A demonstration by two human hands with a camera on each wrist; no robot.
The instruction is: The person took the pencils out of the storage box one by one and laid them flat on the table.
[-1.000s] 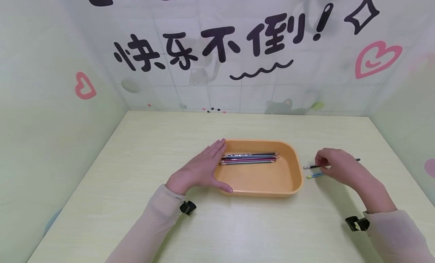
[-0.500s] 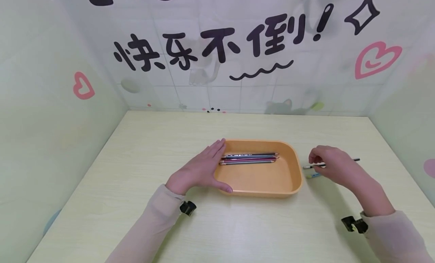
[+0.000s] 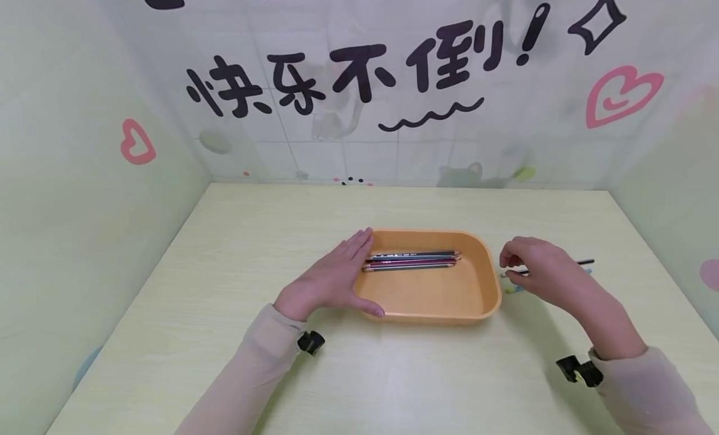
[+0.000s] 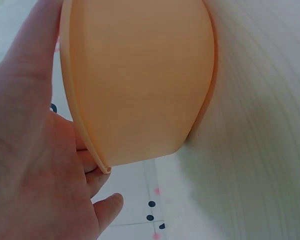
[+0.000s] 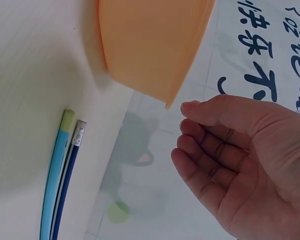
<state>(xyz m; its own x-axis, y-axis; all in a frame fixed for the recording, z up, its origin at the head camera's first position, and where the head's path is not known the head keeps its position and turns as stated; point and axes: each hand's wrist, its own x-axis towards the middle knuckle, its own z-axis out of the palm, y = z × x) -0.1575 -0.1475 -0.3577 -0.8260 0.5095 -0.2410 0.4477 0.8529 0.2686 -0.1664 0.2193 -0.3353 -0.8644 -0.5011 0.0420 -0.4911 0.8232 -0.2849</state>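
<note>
An orange plastic tray (image 3: 427,296) sits mid-table with several pencils (image 3: 412,261) lying side by side in it. My left hand (image 3: 331,278) rests on the tray's left end, fingers laid along the rim and thumb stretched to the front corner. Just off the right end hovers my right hand (image 3: 542,268), its fingers loosely bent with nothing between them. Below it on the table lie a dark blue pencil (image 5: 70,170) with a white eraser and a light blue stick (image 5: 55,165) with a yellow-green end. In the head view the right hand partly hides both.
The pale wooden table (image 3: 359,379) is bounded by a printed back wall (image 3: 359,154) with black lettering, and by pale side walls. Each wrist carries a small black camera mount (image 3: 311,342).
My right hand has slid left toward the tray, above the two loose pieces, which stay on the table. The left hand and the tray have kept their places.
</note>
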